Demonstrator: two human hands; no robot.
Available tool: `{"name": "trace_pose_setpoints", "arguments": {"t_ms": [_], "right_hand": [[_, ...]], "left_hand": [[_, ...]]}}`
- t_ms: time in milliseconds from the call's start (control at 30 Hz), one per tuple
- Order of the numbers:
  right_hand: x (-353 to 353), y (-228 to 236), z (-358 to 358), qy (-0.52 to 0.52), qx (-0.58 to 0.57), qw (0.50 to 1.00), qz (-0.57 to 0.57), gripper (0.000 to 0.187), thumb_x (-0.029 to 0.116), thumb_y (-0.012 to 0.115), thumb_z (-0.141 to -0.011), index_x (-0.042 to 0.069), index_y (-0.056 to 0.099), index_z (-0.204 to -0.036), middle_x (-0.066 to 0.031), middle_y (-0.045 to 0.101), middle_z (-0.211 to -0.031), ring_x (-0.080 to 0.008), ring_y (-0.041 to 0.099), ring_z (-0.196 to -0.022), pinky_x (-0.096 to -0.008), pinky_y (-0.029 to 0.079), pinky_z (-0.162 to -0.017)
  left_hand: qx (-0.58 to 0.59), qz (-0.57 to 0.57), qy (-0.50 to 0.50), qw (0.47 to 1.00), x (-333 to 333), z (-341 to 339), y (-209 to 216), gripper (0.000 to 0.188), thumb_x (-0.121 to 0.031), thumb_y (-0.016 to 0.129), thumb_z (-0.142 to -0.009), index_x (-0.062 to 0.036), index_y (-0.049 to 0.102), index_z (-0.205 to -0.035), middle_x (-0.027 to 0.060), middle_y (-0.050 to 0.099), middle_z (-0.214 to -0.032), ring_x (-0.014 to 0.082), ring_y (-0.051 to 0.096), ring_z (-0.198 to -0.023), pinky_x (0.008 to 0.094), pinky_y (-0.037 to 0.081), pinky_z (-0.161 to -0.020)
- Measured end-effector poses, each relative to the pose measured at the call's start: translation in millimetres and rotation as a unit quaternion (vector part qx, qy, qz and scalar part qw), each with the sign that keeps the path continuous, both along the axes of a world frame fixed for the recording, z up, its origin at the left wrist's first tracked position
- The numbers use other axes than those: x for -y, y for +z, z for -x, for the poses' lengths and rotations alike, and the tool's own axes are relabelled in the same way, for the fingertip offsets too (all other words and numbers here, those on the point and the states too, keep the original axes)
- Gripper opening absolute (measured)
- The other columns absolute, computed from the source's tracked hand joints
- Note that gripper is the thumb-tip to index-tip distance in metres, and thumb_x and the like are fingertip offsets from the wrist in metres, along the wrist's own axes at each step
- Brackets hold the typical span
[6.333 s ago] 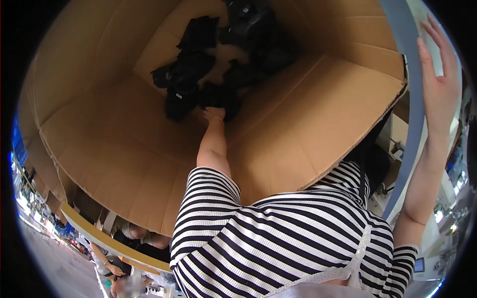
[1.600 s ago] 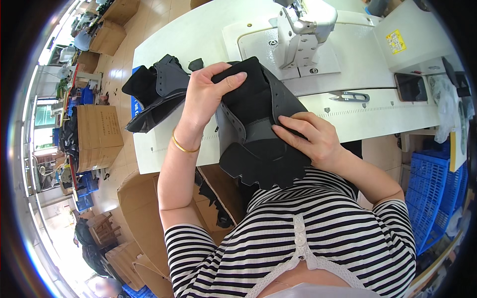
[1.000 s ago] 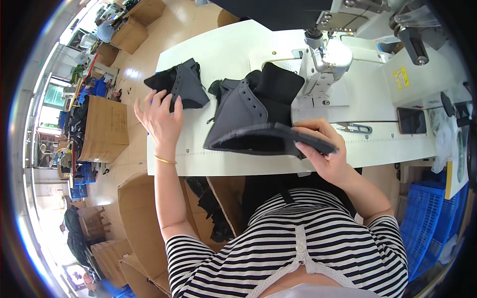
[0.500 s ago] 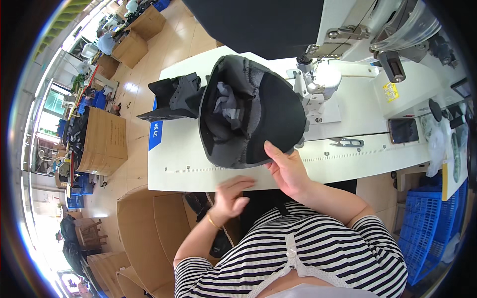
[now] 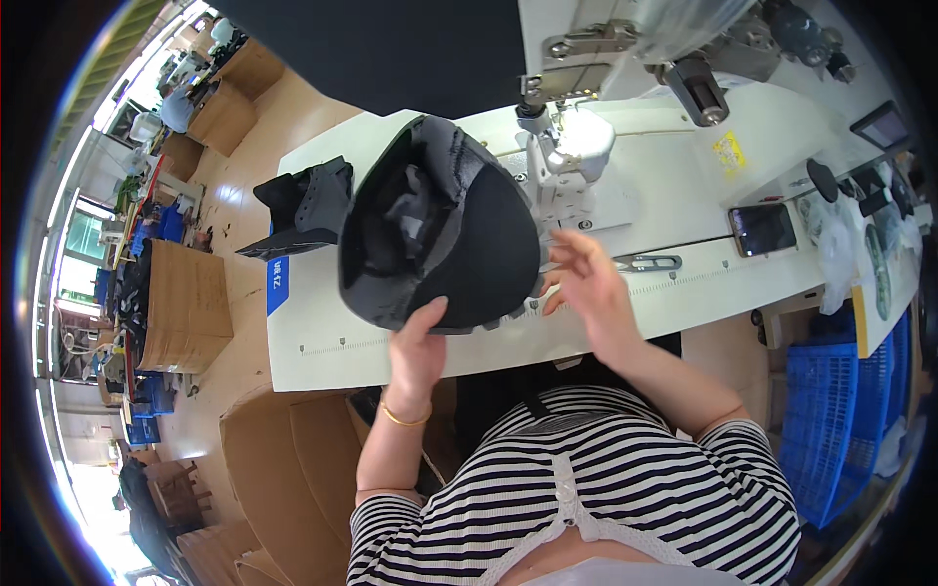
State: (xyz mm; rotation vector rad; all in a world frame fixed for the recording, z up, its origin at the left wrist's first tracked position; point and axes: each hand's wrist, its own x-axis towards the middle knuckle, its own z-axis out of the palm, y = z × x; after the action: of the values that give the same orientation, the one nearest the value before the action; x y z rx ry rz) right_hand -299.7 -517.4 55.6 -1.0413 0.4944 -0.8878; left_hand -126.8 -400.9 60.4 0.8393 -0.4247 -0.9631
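Now my left hand (image 5: 416, 354) grips a black shoe top (image 5: 481, 254) over the white table (image 5: 311, 311), my right hand (image 5: 596, 301) is loose beside it, and the shoe top isn't on the sewing machine (image 5: 560, 181) yet.

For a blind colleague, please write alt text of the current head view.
A person's left hand grips a dark shoe upper above a white table, the open right hand beside it. Beyond are a sewing machine and a second upper.

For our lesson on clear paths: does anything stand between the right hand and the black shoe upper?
Nothing visible: the right hand sits just beside the black shoe upper; whether its fingers touch it, I cannot tell.
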Motion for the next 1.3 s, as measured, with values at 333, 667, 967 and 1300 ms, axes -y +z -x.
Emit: {"name": "trace_pose_setpoints", "arguments": {"t_ms": [333,667,967,1300], "right_hand": [[26.5,19.1,-4.3,0.129,-0.033,0.99,0.041,0.025,0.024,0.055,-0.096,-0.002,0.057,-0.094,-0.0034,0.06,-0.072,-0.0091,0.061,-0.057,-0.0217,0.048,-0.05],[21.1,42.6,1.4,0.134,0.01,0.991,-0.009,0.026,0.022,0.049,-0.098,-0.003,0.057,-0.098,-0.0074,0.063,-0.078,-0.0146,0.063,-0.062,-0.0254,0.051,-0.054],[33.1,56.1,-8.0,0.089,0.044,0.994,-0.046,0.024,0.02,0.05,-0.097,-0.002,0.057,-0.091,-0.0075,0.062,-0.077,-0.0135,0.062,-0.06,-0.0251,0.053,-0.055],[39.8,51.2,-12.6,0.076,0.062,0.994,-0.051,0.024,0.019,0.05,-0.097,-0.001,0.056,-0.086,-0.0079,0.062,-0.077,-0.0147,0.063,-0.061,-0.0249,0.054,-0.054]], "left_hand": [[-0.002,-0.072,-0.06,0.996,12.2,-11.3,34.7,0.033,-0.002,0.047,-0.083,0.0061,0.056,-0.114,0.0165,0.065,-0.104,0.0267,0.064,-0.088,0.0348,0.052,-0.073],[0.073,-0.031,-0.172,0.982,16.8,-11.9,54.0,0.032,0.001,0.047,-0.079,0.0127,0.054,-0.107,0.0225,0.064,-0.092,0.0312,0.065,-0.067,0.0367,0.053,-0.046],[0.062,-0.009,-0.157,0.986,43.9,-16.1,75.2,0.03,0.001,0.046,-0.08,0.0132,0.055,-0.106,0.0233,0.065,-0.094,0.0316,0.066,-0.068,0.0385,0.054,-0.046],[0.121,-0.046,-0.132,0.983,52.2,-6.1,94.7,0.03,-0.002,0.046,-0.079,0.0127,0.055,-0.104,0.0214,0.065,-0.082,0.0285,0.063,-0.057,0.0356,0.051,-0.04]]}}
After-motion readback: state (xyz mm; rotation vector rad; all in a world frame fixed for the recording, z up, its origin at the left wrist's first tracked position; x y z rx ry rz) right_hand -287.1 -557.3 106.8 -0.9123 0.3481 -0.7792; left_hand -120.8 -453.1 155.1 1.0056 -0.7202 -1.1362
